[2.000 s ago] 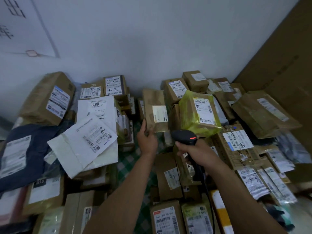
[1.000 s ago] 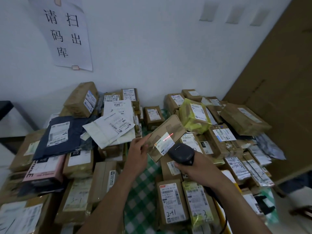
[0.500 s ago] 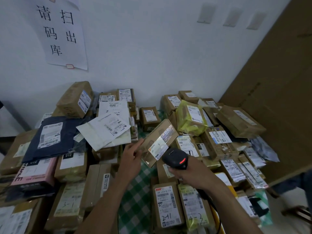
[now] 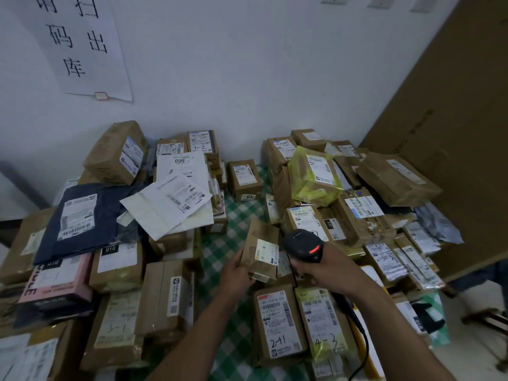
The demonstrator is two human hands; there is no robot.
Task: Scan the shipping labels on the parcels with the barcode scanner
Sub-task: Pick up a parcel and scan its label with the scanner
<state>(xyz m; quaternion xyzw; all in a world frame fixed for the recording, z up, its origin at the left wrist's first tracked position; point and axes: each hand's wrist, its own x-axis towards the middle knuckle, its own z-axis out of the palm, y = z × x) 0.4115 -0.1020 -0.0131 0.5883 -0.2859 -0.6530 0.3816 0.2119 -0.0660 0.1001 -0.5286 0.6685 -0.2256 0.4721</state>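
The left hand (image 4: 237,273) grips the lower edge of a small brown parcel (image 4: 261,243), thumb on its face and fingers curled behind. The right hand (image 4: 324,268) is wrapped round the handle of the black barcode scanner (image 4: 302,244).

Both work above the near end of the green checked cloth (image 4: 242,215), which runs as a bare strip through the heap. Left of the cloth lie a navy mailer (image 4: 82,215) and white envelopes. Right of it sit brown boxes and a yellow parcel (image 4: 313,174). At its near right edge lies a box marked 2-41 (image 4: 277,323).

The held parcel stands tilted over the cloth's right edge, its white label (image 4: 266,253) facing up and right. The scanner head is just beside it, and a red lamp (image 4: 316,249) glows on top. No beam shows on the label.

This looks like the scan of this one parcel, either just read or about to be. Next, the scanner's nose likely needs squaring to the label, with the barcode clear of the thumb. Then the parcel should go down apart from those unscanned, and a fresh one be lifted.
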